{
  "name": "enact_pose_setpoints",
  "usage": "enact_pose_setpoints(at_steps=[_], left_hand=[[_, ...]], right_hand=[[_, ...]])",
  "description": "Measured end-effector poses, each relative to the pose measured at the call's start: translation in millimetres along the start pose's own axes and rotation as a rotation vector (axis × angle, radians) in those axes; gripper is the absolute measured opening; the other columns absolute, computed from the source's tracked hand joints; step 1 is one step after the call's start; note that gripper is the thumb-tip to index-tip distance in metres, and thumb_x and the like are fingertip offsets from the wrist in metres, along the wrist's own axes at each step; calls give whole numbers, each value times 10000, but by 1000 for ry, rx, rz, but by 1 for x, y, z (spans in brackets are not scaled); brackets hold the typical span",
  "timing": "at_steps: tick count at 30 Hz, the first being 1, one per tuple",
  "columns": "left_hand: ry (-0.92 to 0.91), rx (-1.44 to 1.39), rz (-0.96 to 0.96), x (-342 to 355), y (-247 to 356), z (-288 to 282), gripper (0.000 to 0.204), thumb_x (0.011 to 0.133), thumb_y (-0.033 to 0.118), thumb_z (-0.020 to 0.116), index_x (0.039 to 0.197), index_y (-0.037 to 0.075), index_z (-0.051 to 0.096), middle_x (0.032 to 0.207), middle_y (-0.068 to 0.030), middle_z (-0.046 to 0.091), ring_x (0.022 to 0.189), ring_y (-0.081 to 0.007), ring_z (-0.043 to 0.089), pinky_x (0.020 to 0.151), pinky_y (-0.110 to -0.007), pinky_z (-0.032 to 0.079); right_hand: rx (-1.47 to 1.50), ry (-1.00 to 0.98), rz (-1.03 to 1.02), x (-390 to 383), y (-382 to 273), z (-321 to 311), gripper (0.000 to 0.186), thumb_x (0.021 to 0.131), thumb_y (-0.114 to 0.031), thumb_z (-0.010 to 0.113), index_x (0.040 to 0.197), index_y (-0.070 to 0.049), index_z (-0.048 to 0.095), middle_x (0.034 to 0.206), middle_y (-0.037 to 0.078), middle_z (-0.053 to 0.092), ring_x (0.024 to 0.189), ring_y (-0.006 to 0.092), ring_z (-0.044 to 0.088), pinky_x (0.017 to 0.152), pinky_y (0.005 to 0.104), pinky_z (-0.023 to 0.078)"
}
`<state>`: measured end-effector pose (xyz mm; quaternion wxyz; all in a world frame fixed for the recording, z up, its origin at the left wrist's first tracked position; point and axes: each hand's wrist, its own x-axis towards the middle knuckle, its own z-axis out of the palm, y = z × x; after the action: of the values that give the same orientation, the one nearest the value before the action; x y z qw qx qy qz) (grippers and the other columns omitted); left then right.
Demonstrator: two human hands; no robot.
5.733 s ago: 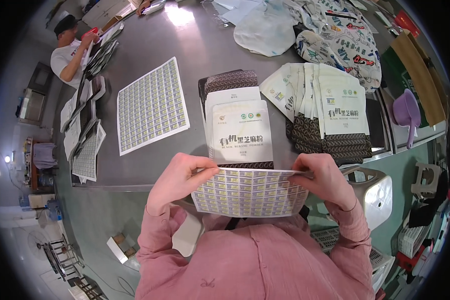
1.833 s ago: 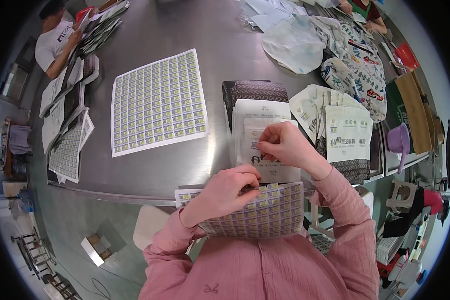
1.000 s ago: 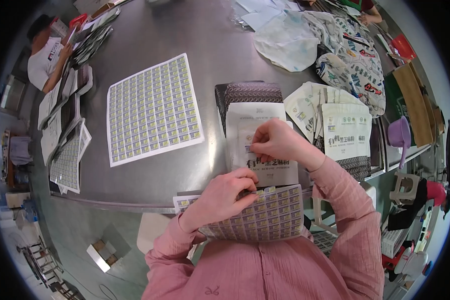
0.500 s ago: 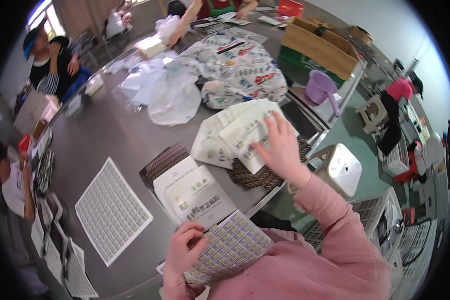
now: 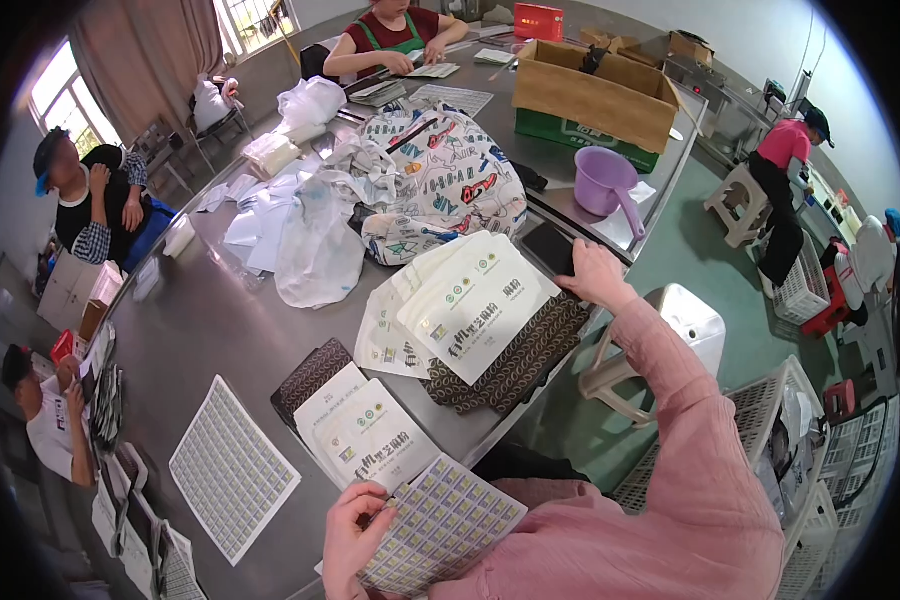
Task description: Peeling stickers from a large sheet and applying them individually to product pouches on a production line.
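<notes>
My left hand (image 5: 367, 515) pinches the upper edge of a sheet of small rectangular stickers (image 5: 445, 520) at my body. Just beyond lies a stack of white-and-brown pouches (image 5: 370, 430), with a brown patterned pouch end (image 5: 310, 380) showing. My right hand (image 5: 595, 275) reaches to the table's right edge, its fingers gripping the end of a dark, phone-like rectangle (image 5: 548, 246). Beside it, several more pouches (image 5: 480, 310) lie fanned out. Another flat sticker sheet (image 5: 232, 465) rests on the steel table (image 5: 250, 330) to the left.
A patterned cloth bundle (image 5: 450, 185), purple scoop (image 5: 600, 180) and open carton (image 5: 595, 75) occupy the far side. A stool (image 5: 690, 340) and white crates (image 5: 770, 440) stand rightward. Co-workers are at upper left (image 5: 95, 200), left (image 5: 55, 430), far side (image 5: 380, 40) and right (image 5: 785, 150).
The view has swung rightward. My right hand has left the stacked pouch, passed the fanned pouches and reached the dark rectangle. My left hand still holds the sticker sheet.
</notes>
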<state>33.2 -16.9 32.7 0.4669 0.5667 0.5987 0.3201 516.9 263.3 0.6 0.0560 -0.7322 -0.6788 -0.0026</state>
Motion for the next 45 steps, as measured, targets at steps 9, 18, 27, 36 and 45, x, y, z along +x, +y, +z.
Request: enact_pose_setpoints(at_steps=[9, 18, 27, 36, 45], left_hand=[[1, 0, 61, 2, -7, -6, 169, 918, 101, 799, 970, -42, 727, 1156, -79, 699, 851, -184, 696, 758, -301, 559], [-62, 42, 168, 1, -16, -17, 166, 957, 156, 750, 1000, -1, 723, 1091, -108, 713, 917, -293, 712, 806, -375, 580], [-144, -31, 148, -25, -11, -28, 215, 980, 146, 695, 1153, 18, 712, 1034, -160, 742, 932, -343, 725, 827, -412, 582], [7, -109, 115, -15, -33, -38, 213, 951, 142, 735, 1107, -3, 732, 983, -208, 748, 921, -365, 751, 818, -411, 588], [-9, -205, 22, 1, -19, -38, 192, 968, 72, 702, 1103, -64, 712, 928, -181, 746, 852, -208, 734, 795, -350, 583]], right_hand=[[377, 108, 106, 14, 9, -25, 780, 739, -503, 887, 1215, 40, 589, 955, 215, 739, 869, 326, 738, 805, 455, 567], [781, -21, -433, 31, -239, -110, 759, 823, -337, 895, 1385, 28, 539, 1001, 136, 748, 915, 180, 735, 777, 332, 573], [322, 3, -787, 67, -549, 14, 766, 750, -489, 876, 1229, 19, 561, 1025, 227, 757, 1009, 429, 736, 890, 504, 580], [376, 72, -1163, 41, -500, 2, 541, 898, -348, 828, 1261, 26, 683, 1367, 240, 675, 1271, 424, 636, 1089, 480, 505], [653, -614, -1014, -137, -287, -80, 260, 843, -113, 871, 1064, -15, 775, 1314, 159, 713, 1248, 360, 656, 1028, 437, 541]])
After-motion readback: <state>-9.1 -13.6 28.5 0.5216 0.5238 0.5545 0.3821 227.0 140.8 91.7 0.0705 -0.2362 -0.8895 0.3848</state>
